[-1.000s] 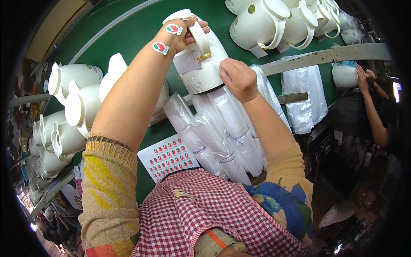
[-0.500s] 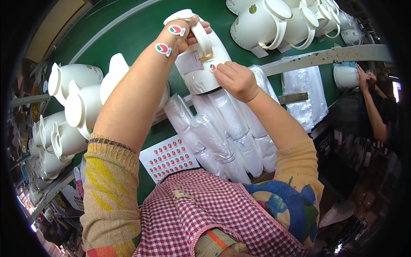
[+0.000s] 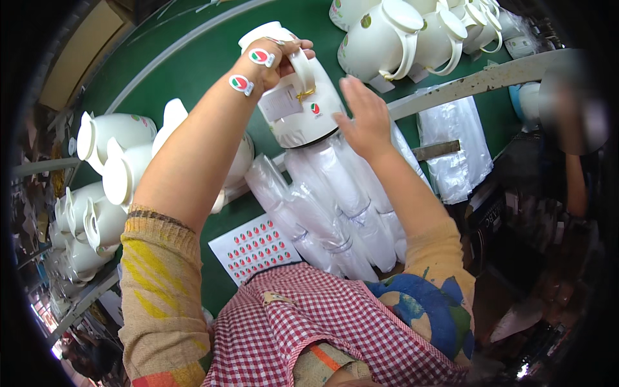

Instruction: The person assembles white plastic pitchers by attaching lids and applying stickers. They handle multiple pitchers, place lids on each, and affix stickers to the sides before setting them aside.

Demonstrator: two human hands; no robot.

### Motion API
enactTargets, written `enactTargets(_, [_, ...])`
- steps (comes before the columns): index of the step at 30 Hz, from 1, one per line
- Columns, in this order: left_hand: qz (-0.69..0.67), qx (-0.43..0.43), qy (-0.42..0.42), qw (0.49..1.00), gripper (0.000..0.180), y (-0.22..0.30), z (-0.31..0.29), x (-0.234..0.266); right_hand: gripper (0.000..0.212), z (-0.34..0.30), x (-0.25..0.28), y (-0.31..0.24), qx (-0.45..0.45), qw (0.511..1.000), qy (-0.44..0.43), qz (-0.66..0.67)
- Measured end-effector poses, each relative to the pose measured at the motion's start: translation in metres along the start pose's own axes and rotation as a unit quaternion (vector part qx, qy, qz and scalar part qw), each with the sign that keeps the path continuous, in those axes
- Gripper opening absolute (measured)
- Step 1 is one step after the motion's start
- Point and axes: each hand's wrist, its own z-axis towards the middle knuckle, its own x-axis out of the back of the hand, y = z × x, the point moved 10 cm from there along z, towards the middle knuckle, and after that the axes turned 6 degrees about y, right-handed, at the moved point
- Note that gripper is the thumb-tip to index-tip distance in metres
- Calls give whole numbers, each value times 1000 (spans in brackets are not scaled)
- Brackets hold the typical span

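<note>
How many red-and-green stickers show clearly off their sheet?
3: one sticker on the jug, a wrist sticker and a forearm sticker on the left arm; another may sit edge-on on the left hand, partly hidden.

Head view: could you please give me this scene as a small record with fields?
Left hand: holds white jug at its handle
Right hand: open beside jug, contact unclear
On jug: paper tag; red-and-green sticker
Left wrist: similar stickers
Near apron: sheet of stickers
Between jug and apron: bundled clear bags
Rest: more white jugs, left and upper right; green table
</note>
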Motion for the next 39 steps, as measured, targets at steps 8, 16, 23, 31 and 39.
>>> enactTargets(8, [139,-320,-20,937,24,16,82,-43,11,-68,25,8,-118,966,9,228])
enactTargets(16, [247,-267,50,930,42,8,115,-56,12,-97,45,-6,-163,950,-21,264])
enactTargets(23, [151,-280,23,948,43,19,-20,-44,15,-45,27,-1,-323,831,15,452])
enactTargets(31, [215,-368,18,905,45,31,-143,6,24,-7,27,-89,-378,704,-76,596])
enactTargets(39, [310,-470,42,826,48,36,-199,39,9,-13,27,-131,-379,670,-142,622])
